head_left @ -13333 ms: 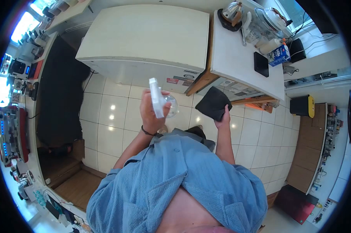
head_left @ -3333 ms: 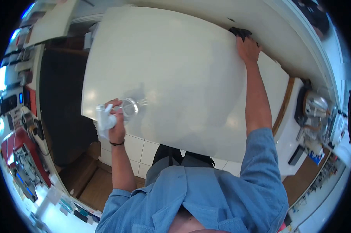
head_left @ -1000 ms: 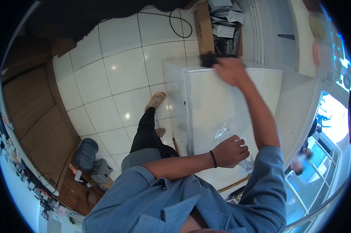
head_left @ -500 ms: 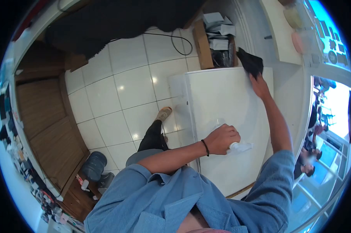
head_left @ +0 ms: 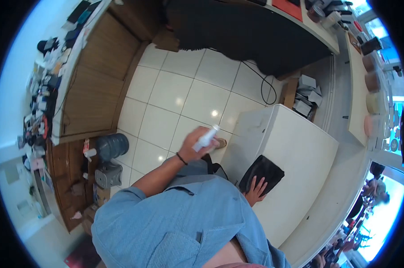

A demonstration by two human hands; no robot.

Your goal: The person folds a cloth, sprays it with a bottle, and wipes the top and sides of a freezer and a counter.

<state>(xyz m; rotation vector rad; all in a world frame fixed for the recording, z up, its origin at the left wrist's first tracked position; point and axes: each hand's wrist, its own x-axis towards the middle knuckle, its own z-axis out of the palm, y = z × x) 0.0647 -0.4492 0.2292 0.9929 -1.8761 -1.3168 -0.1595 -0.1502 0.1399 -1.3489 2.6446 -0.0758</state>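
My left hand (head_left: 192, 145), with a dark band at the wrist, is closed around a small white bottle (head_left: 206, 139) and is held over the tiled floor, left of the white cabinet. A black cloth (head_left: 269, 173) lies against the near left part of the white top (head_left: 300, 156). On its lower edge rests my right hand (head_left: 255, 191), fingers spread and flat over the fabric.
An open cardboard box (head_left: 290, 93) with packets stands beyond the white cabinet. A black cable (head_left: 263, 85) loops on the floor. Water jugs (head_left: 112, 146) stand at left beside the wooden cabinet (head_left: 95, 76). Jars (head_left: 372, 82) line the shelf at right.
The view has turned. My left hand has moved off the white top with the bottle. My right hand and the black cloth have come from the far edge to the near left part.
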